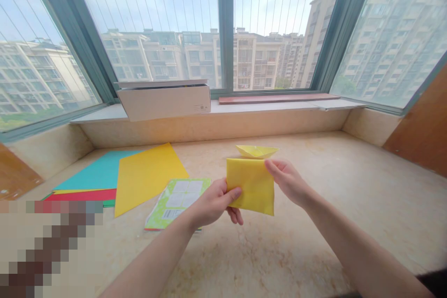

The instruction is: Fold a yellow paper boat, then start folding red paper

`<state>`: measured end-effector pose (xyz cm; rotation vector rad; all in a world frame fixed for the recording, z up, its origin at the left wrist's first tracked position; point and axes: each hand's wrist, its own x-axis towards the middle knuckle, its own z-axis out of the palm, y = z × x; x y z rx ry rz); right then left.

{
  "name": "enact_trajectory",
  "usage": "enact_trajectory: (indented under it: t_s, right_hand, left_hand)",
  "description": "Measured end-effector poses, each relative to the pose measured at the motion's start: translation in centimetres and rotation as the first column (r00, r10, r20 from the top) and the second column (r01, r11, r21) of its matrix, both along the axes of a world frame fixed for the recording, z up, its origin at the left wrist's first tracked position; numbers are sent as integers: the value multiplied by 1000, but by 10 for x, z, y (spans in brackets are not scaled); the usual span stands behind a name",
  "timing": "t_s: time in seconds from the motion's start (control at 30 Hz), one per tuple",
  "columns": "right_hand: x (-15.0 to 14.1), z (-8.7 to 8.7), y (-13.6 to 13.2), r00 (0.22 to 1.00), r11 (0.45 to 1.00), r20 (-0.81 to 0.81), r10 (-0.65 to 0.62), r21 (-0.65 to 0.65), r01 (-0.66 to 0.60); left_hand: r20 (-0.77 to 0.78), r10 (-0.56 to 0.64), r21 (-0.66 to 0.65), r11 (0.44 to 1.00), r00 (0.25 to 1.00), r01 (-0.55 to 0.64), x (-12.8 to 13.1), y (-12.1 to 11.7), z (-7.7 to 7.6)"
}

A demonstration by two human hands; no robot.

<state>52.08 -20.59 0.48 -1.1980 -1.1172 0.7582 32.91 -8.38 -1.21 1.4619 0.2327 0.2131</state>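
Note:
Between my hands a folded square of yellow paper (252, 184) is held up above the stone surface. My left hand (223, 199) grips its left edge, thumb on the front and the fingers behind it. At the upper right corner, my right hand (281, 172) pinches the paper between thumb and fingers. Just beyond it sits a folded yellow paper boat (256, 151), its lower part hidden by the square.
Left of my hands lies a green-patterned packet (185, 193). Farther left are a yellow sheet (148, 172), a blue sheet (98, 170) and a red sheet (87, 195), overlapping. A white box (164, 101) and a reddish-brown strip (279, 98) rest on the window ledge.

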Motion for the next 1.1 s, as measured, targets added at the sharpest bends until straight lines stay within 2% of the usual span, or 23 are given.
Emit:
enact_trajectory:
  t_s: [0.07,0.17,0.27,0.33,0.37,0.47,0.57,0.63,0.7,0.77,0.83,0.87,0.9,0.93,1.0,1.1]
  right_hand:
    - [0,-1,1,1000,1000,22,-11,15,11]
    - [-5,-7,5,994,992,8,-108,62,108]
    - [-9,-12,7,987,985,4,-158,77,158]
    - [-8,-13,7,992,991,29,-124,51,123]
    - [-7,-13,6,995,996,42,-88,32,87]
    - [-5,-11,1,995,999,96,21,-48,-16]
    - [-6,-11,-5,967,980,252,38,-198,13]
    - [-6,-14,-7,951,979,308,-17,-188,78]
    - [-4,-18,-10,951,984,310,-6,-167,60]
    - [2,-22,-14,950,980,281,137,-179,-89]
    - [11,-24,-18,908,918,219,358,-260,-299]
    - [17,-24,-20,878,877,197,437,-313,-366]
    - [22,-24,-21,852,853,223,474,-358,-380]
    - [25,-24,-21,839,848,267,475,-396,-354]
    - [27,-25,-20,838,874,361,409,-419,-247]
    - [16,-30,-13,840,917,467,276,-390,-84]
  left_hand:
    - [-26,-28,11,1000,999,28,-2,3,2]
    - [20,52,14,999,998,-52,0,3,2]
    - [121,284,19,957,951,-288,5,3,2]
    - [156,421,50,900,894,-433,6,5,2]
    - [158,452,68,882,878,-467,6,6,2]
    - [138,445,93,884,885,-459,3,8,3]
    - [130,461,59,880,878,-471,0,5,3]
    - [124,483,24,872,867,-489,0,4,3]
    - [116,504,-10,862,856,-506,0,4,4]
    - [111,522,-45,852,845,-521,0,7,5]
    - [102,535,-71,845,839,-530,0,10,6]
    - [99,538,-71,843,837,-533,-1,11,6]
    - [99,538,-67,843,837,-533,-1,13,7]
    - [104,533,-58,846,839,-530,-1,14,7]
    - [128,522,-47,853,843,-520,-1,17,7]
    - [166,538,-29,840,826,-542,-3,19,7]
